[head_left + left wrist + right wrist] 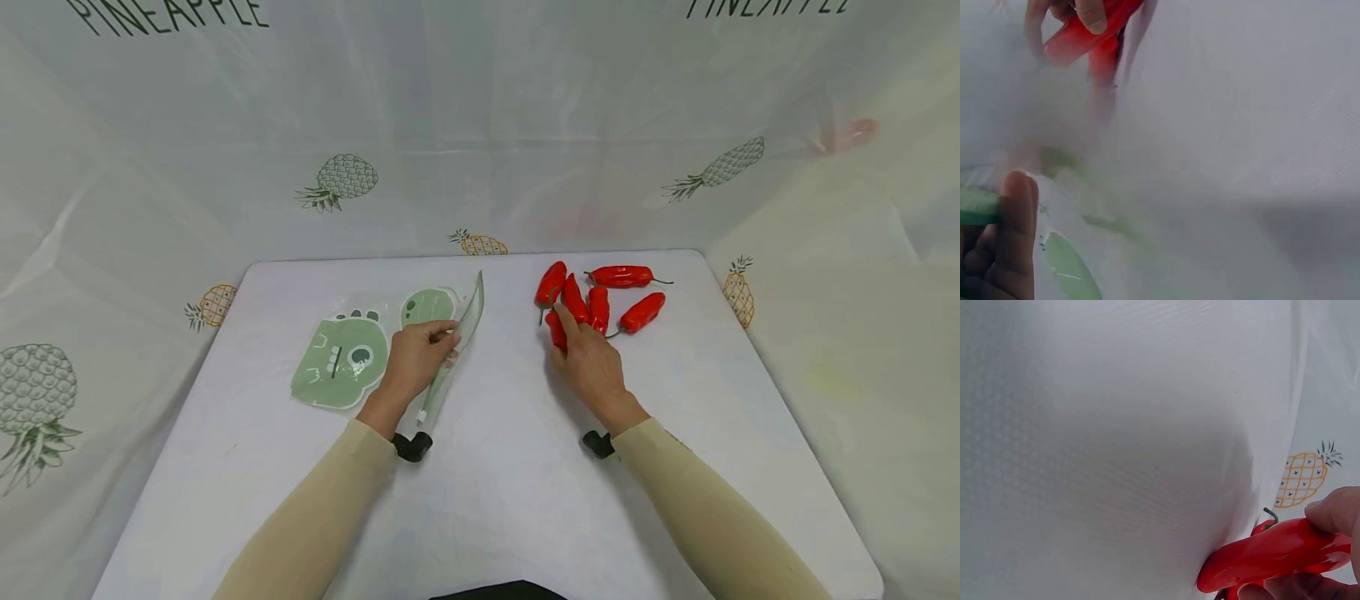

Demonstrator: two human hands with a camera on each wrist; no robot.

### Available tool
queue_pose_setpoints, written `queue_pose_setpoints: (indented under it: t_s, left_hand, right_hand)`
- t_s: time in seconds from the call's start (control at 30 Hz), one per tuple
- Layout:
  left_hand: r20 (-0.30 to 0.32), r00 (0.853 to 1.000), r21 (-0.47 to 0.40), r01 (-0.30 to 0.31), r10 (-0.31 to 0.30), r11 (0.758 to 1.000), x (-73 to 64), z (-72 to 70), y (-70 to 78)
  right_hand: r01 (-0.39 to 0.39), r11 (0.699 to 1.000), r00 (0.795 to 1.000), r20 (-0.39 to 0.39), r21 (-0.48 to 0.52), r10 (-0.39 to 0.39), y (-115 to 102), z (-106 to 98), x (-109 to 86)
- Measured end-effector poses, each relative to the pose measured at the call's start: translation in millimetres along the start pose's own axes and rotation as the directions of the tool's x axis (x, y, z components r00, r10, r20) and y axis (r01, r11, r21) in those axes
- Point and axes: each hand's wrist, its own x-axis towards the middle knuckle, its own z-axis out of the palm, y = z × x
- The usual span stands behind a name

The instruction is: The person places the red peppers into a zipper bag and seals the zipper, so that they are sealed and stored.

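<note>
My left hand (412, 358) pinches the edge of a clear plastic zip bag (337, 379) printed with green cartoon dinosaurs. The bag lies flat on the left, and its right edge is raised off the table. In the left wrist view, the bag's green print (1071, 269) shows beside the thumb. My right hand (592, 367) holds a red chili pepper (1272, 553) between thumb and fingers, at the near side of a group of red peppers (597, 310). Part of the held pepper is hidden by the fingers.
A white table (510, 483) carries everything. Other red peppers (619, 276) lie behind and to the right of my right hand. A pineapple-printed sheet (480, 167) hangs behind the table and along both sides.
</note>
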Motion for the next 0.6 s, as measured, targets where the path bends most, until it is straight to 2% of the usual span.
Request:
queue_pose_setpoints:
  t_s: [0.13,0.27,0.6]
  left_hand:
    - [0.012,1.0,0.02,0.001,-0.001,1.0,-0.4,-0.7,0.4]
    - [-0.01,1.0,0.031,0.003,-0.002,1.0,-0.5,0.1,1.6]
    - [-0.032,0.999,-0.011,-0.005,0.005,1.0,-1.6,2.2,4.9]
  right_hand:
    - [-0.005,1.0,1.0,-0.006,0.018,0.005,0,-1,-0.6]
    - [-0.008,0.999,1.0,-0.01,0.037,0.009,-1,-2,-0.9]
    - [-0.03,0.992,1.0,0.005,0.122,0.03,-16,-14,-1.2]
